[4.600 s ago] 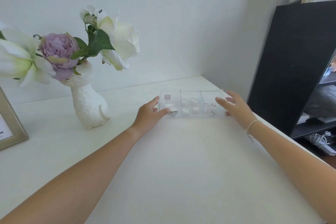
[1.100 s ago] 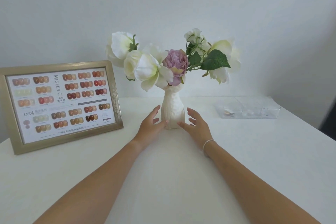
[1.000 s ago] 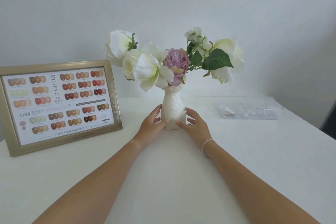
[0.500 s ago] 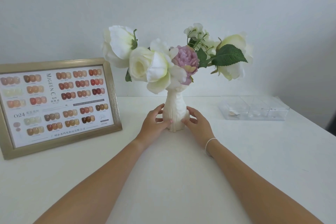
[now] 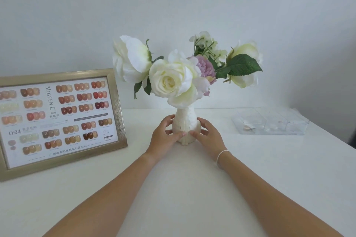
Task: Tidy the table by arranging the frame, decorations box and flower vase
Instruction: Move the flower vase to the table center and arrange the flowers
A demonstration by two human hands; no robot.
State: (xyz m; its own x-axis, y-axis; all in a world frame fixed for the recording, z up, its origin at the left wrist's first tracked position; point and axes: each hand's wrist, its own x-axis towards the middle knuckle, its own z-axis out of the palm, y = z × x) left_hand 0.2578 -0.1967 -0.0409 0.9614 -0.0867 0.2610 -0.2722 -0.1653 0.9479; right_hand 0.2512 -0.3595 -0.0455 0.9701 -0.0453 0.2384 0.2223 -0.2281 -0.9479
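Observation:
A white ribbed flower vase [image 5: 185, 121] with white and purple flowers stands upright mid-table. My left hand [image 5: 164, 139] and my right hand [image 5: 208, 136] wrap its round belly from either side, fingers curled on it. A gold frame [image 5: 57, 121] with a nail-colour chart leans upright at the left. The clear decorations box [image 5: 269, 123], with three compartments and small items inside, lies at the right, apart from both hands.
The white table [image 5: 173, 198] meets a white wall behind the objects. Its right edge runs diagonally past the box, with a dark gap [image 5: 352, 138] beyond it.
Both hands left the box and came to the vase. In the last second they closed round it, and the vase turned, bringing a white rose to the front.

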